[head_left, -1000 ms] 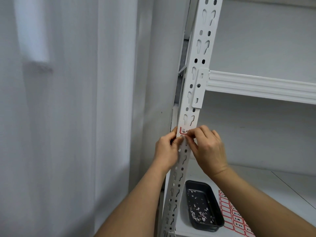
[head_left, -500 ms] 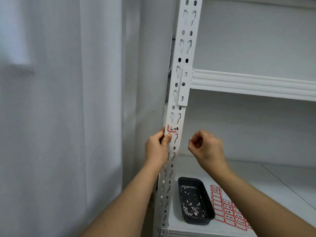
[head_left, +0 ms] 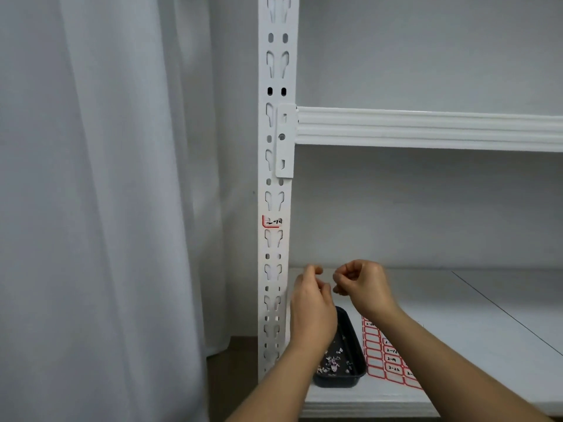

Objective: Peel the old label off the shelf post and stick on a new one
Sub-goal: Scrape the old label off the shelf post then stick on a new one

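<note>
Tray: we see a black rectangular tray [head_left: 350,357] on the lower shelf board [head_left: 457,315], just right of the post and partly behind our left wrist.
Tray contents: small white and pinkish paper scraps [head_left: 332,360], loosely heaped toward the near end.
Label sheet: a sheet of red-bordered stickers [head_left: 387,357] lies flat on the board, just right of the tray; a few carry dark handwriting.
Old label: a torn remnant [head_left: 272,222] is stuck to the face of the white slotted shelf post [head_left: 275,178], between two pairs of keyhole slots, below the beam bracket [head_left: 285,141]. We make out a red line down its left side and along the bottom, with a dark scrawl too small to read.
Left hand: our left hand [head_left: 312,306] is off the post, just right of it and above the tray, fingers loosely curled, thumb and forefinger close together; whether a scrap sits between them we cannot tell.
Right hand: our right hand [head_left: 362,284] is near the left, fingers curled inward in a loose fist; we cannot tell whether it has hold of anything.
Surroundings: a pale curtain [head_left: 106,208] hangs left of the post.
</note>
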